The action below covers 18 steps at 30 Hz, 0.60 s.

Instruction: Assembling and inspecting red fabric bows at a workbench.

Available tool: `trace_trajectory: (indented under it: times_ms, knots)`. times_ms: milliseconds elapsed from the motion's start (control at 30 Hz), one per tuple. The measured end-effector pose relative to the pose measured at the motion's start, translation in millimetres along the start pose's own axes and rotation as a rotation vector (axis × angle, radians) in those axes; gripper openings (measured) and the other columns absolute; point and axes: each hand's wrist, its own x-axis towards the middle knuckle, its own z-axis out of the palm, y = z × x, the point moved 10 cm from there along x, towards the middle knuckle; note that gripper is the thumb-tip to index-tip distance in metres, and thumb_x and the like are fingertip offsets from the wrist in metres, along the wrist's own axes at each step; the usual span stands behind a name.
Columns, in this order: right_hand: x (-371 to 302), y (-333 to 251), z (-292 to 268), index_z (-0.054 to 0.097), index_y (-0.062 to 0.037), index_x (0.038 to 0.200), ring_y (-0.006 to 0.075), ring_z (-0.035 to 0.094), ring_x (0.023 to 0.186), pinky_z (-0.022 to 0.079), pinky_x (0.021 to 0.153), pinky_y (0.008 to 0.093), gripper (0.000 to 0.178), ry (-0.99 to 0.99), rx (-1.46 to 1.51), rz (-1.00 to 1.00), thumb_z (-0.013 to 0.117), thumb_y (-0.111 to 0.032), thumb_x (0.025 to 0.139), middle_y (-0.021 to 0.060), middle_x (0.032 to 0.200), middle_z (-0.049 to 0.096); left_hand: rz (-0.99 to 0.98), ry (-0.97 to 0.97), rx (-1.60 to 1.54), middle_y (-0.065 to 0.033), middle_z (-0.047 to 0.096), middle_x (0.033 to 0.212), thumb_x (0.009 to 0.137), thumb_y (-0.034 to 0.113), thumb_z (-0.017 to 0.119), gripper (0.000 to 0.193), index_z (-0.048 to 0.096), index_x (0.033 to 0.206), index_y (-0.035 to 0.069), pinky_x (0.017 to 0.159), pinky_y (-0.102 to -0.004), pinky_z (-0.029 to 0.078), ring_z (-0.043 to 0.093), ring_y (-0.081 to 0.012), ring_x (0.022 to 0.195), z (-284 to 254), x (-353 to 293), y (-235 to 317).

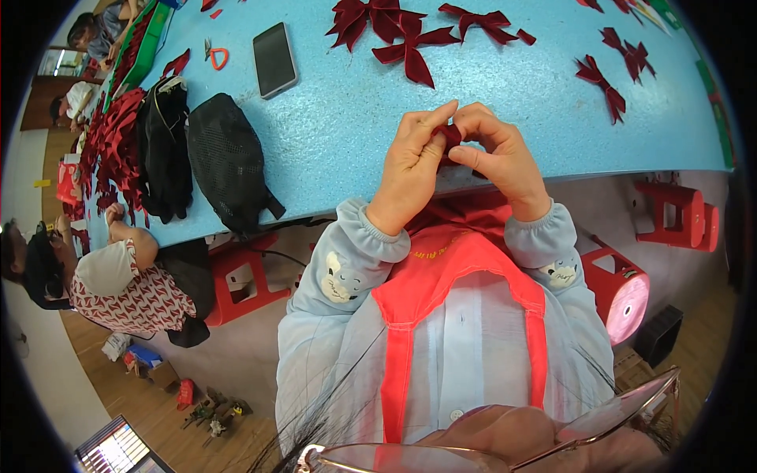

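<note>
Between my two hands, just over the table's near edge, is a dark red velvet ribbon (449, 135), folded and partly covered by my fingers. My left hand (412, 163) pinches it from the left with thumb and forefinger. From the right, my right hand (499, 154) has its fingers curled round the same ribbon, the thumb pressed toward it. Finished-looking velvet bows (412, 49) lie beyond my hands at the table's far side, and another bow (603, 87) rests off to the right.
The blue table (339, 142) holds a phone (274, 60), small red-handled scissors (215, 55), a black mesh pouch (225, 158) and a heap of red ribbon pieces (118, 142). A co-worker (130, 276) sits at the left. Red stools (615, 288) stand under the table.
</note>
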Motion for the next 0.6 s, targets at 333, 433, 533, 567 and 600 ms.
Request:
trace_trajectory:
  times_ms: [333,433,533,567,600]
  knots:
    - [-3,5,-6,0.048,-0.0056,0.082,0.0075,0.046,0.087,0.038,0.077,0.0212,0.012,0.129,0.19,0.01,0.058,0.001,0.078,0.0002,0.1,0.05,-0.027,0.097,-0.029,-0.005,0.049,0.099,0.09,0.004,0.048,0.029,0.057,0.118,0.007,0.076,-0.0225,0.044,0.051,-0.0118,0.087,-2,-1,-4]
    - [-5,12,-9,0.047,-0.0059,0.083,0.0075,0.047,0.09,0.038,0.077,0.0199,0.01,0.216,0.157,0.054,0.054,0.001,0.08,0.0013,0.101,0.052,-0.089,0.165,-0.143,-0.0043,0.051,0.096,0.089,0.005,0.052,0.025,0.058,0.113,0.005,0.072,-0.0218,0.045,0.053,-0.0107,0.083,-3,-3,-7]
    - [-2,16,-13,0.05,-0.0055,0.086,0.0073,0.048,0.086,0.039,0.074,0.0194,0.008,0.19,0.225,0.047,0.054,0.0,0.081,0.0017,0.102,0.053,-0.166,0.235,-0.319,-0.0036,0.053,0.094,0.088,0.005,0.055,0.021,0.06,0.108,0.003,0.067,-0.0212,0.047,0.055,-0.0097,0.078,-5,-5,-17]
    - [-1,17,-13,0.051,-0.0053,0.088,0.0072,0.049,0.084,0.04,0.072,0.0192,0.008,0.177,0.258,0.043,0.053,0.0,0.082,0.0019,0.103,0.053,-0.154,0.237,-0.317,-0.0037,0.054,0.094,0.087,0.005,0.056,0.019,0.06,0.106,0.003,0.066,-0.0214,0.048,0.056,-0.0097,0.078,-6,-6,-18]
    - [0,16,-14,0.051,-0.0053,0.088,0.0072,0.049,0.084,0.04,0.072,0.0192,0.008,0.179,0.258,0.045,0.053,0.0,0.082,0.0019,0.103,0.053,-0.143,0.239,-0.317,-0.0038,0.055,0.094,0.087,0.004,0.057,0.018,0.061,0.103,0.002,0.066,-0.0216,0.048,0.057,-0.0096,0.077,-8,-6,-19]
